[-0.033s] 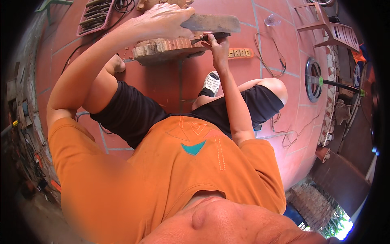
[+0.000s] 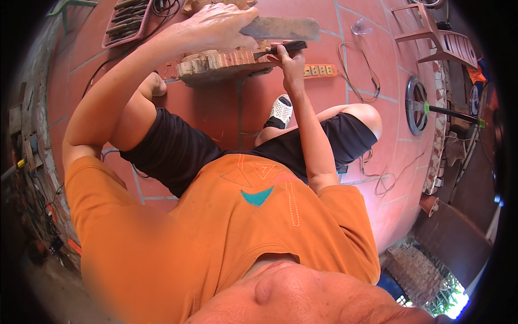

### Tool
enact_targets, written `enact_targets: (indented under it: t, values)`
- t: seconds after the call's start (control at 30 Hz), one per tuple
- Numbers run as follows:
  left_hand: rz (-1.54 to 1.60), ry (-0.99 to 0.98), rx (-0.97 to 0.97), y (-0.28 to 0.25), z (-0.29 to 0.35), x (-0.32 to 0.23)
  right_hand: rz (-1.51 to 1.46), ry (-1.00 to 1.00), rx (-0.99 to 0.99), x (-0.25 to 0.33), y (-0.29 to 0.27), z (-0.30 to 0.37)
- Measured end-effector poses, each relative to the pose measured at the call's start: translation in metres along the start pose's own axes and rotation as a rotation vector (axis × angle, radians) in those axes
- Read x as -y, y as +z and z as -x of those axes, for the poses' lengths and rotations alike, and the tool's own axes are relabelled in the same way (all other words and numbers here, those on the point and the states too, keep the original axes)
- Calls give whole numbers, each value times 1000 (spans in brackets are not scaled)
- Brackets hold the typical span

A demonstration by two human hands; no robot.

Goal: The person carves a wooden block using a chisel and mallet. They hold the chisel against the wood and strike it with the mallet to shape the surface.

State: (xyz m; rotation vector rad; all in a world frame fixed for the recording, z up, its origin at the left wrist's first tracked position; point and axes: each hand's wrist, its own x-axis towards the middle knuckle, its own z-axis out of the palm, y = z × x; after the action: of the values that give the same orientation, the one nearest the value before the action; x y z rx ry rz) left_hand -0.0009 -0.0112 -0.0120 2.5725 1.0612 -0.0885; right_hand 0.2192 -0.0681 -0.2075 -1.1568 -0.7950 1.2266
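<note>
My left hand (image 2: pixel 224 26) is closed around one end of a flat, worn wooden bat (image 2: pixel 286 28), which reaches out to the right. Just below the bat, my right hand (image 2: pixel 288 63) grips a chisel (image 2: pixel 293 46) by its dark handle. The chisel's narrow blade points left, at the edge of a thick wooden slab (image 2: pixel 216 67) with a rough, carved rim. Whether the tip touches the wood is hard to make out. My left forearm and hand cover part of the slab's top.
At the far left stands a pink tray (image 2: pixel 145 24) of several carving tools. An orange power strip (image 2: pixel 319 71) lies right of the slab, with a loose cable (image 2: pixel 372 81) beyond it. A plastic chair (image 2: pixel 453 46) and a round dark-rimmed object (image 2: pixel 416 105) are at the right.
The bat has risen slightly away from the chisel's handle, leaving more of the handle showing. Both hands keep their holds, and the slab has not moved.
</note>
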Motion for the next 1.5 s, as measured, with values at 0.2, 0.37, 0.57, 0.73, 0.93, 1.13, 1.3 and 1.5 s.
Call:
enact_targets:
  t: [0.2, 0.37, 0.57, 0.73, 0.93, 1.13, 1.3, 1.5]
  values:
    - [64, 15, -86, -28, 7, -5, -170, 113, -61, -7, -12, -11]
    - [-8, 131, -276, -5, 3, 18, -85, 36, -1, -2, -2, -7]
    - [32, 48, -142, -16, 6, 13, 13, -115, 34, -1, 1, -9]
    - [55, 83, -227, -13, 11, 15, 53, -148, 34, -7, 3, -12]
    - [193, 20, -164, -36, 23, -18, 133, -170, 22, -2, 5, -2]
    - [-27, 42, -163, 13, -1, 5, 147, -206, 19, -3, 10, -2]
    - [-72, 68, -199, 14, -2, 4, 139, -210, -23, -3, 12, -3]
    - [132, 18, -69, -20, -5, -25, 312, -313, 4, -2, 15, 5]
